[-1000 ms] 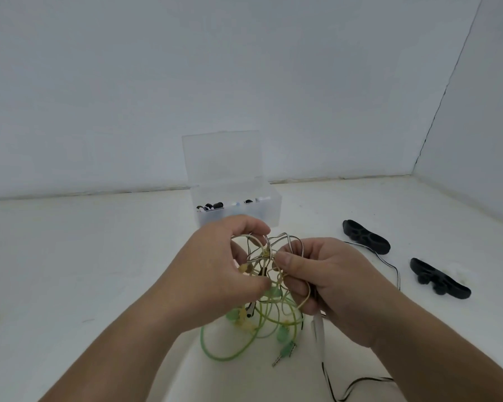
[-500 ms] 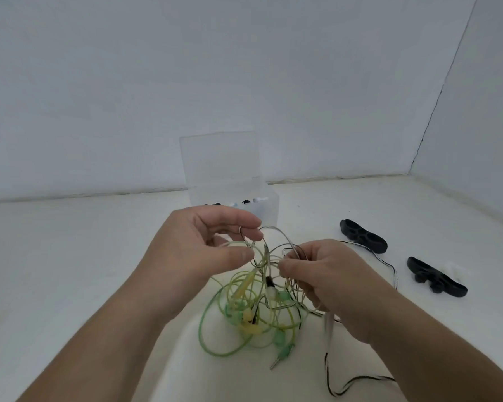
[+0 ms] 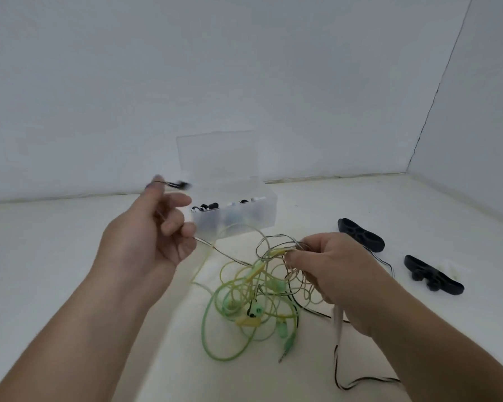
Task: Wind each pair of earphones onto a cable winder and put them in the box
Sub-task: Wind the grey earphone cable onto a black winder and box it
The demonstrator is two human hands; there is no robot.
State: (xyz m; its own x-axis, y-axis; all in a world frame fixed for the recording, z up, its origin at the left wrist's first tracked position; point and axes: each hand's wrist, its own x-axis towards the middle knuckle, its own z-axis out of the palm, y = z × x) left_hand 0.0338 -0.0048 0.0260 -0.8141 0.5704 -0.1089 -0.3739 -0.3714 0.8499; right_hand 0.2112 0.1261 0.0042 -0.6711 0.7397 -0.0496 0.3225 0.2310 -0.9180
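The left hand (image 3: 148, 236) is blurred, as is the dark earbud (image 3: 179, 185) above its fingers (image 3: 176, 200), so how it grips the striped cable (image 3: 224, 253) cannot be told. The box (image 3: 244, 224) shows its contents only dimly through frosted walls. The right hand (image 3: 337, 271) hides the strands of the tangle (image 3: 238, 288) it pinches.

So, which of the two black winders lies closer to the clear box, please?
The rear winder, just right of the box; the other winder lies farther right.
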